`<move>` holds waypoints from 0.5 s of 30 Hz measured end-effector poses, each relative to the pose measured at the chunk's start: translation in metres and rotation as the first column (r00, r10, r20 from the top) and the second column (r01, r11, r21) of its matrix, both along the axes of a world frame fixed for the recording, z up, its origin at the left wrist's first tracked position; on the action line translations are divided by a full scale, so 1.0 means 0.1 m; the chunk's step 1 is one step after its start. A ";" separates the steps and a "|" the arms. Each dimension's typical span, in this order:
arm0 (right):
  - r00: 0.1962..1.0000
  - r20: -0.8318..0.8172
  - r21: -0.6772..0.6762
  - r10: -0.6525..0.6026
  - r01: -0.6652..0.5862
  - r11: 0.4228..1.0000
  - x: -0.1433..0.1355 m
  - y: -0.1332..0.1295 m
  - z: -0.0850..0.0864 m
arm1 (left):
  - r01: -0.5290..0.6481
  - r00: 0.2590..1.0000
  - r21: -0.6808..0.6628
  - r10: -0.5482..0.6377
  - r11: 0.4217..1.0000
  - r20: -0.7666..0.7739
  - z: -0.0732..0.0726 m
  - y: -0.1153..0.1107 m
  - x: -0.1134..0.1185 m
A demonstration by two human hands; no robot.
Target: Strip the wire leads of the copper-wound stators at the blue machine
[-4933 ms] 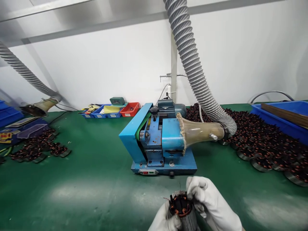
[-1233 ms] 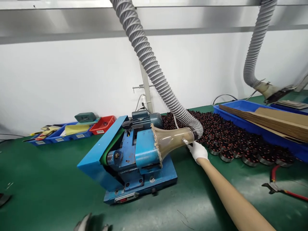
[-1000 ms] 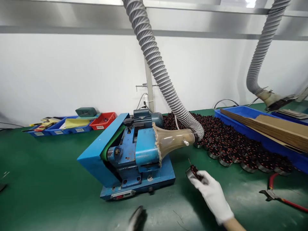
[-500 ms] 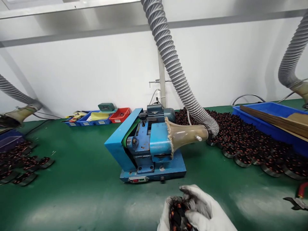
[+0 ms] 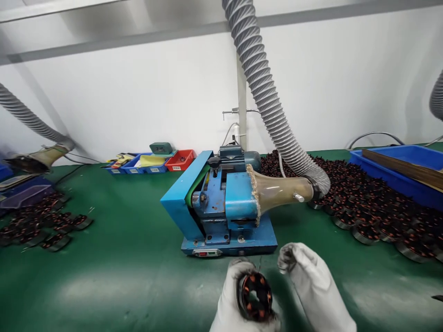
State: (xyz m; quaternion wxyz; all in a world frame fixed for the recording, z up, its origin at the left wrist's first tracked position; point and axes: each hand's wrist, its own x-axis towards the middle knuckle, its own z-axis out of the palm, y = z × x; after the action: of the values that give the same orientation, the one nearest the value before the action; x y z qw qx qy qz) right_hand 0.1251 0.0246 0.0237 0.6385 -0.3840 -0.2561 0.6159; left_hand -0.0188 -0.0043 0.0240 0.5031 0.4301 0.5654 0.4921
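My gloved left hand [image 5: 226,299] is wrapped around a motor stator [image 5: 256,296], a ring with black insulation and copper windings. The ring's round opening faces up toward me. To its right, my gloved right hand [image 5: 308,276] is apart from the stator, with fingers curled and pinched together. Whatever may be between those fingertips is too small to make out. A thin dark strand stands up near the top of the stator. Just beyond both hands sits a blue belt sanding machine [image 5: 230,207] with a red and green switch on its front.
A grey ribbed hose [image 5: 263,87] runs down to the machine's tan funnel [image 5: 280,192]. Many stators [image 5: 367,207] cover the right side near a blue bin [image 5: 408,177]. More stators [image 5: 44,226] lie at left. Small bins, including a red bin [image 5: 180,160], stand along the wall.
My right hand has pulled away from the stator to the right, its fingers pinched. My left hand still holds the stator, now more fully in view. The camera view has shifted slightly left.
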 end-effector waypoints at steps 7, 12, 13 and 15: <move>0.723 0.685 0.007 0.095 -0.136 0.991 -0.48 0.22 -0.07 | -0.273 0.935 -0.061 0.280 0.960 0.219 -0.18 0.43 0.22; 0.582 0.813 -0.010 0.033 -0.044 0.999 -0.56 0.43 0.06 | -0.318 0.923 -0.079 0.327 0.945 0.201 -0.19 0.63 0.24; 0.568 0.823 -0.015 0.034 -0.038 0.999 -0.55 0.45 0.08 | -0.317 0.923 -0.079 0.327 0.945 0.201 -0.18 0.66 0.24; 0.557 0.830 -0.033 0.043 -0.028 0.999 -0.54 0.47 0.11 | -0.309 0.928 -0.079 0.319 0.948 0.193 -0.16 0.70 0.25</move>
State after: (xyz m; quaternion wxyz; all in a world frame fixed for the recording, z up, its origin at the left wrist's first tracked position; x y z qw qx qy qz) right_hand 0.0706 0.0712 0.0342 0.4274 -0.6285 -0.5289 0.3776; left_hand 0.0062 0.0656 0.0085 0.4833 0.2695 0.5839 0.5941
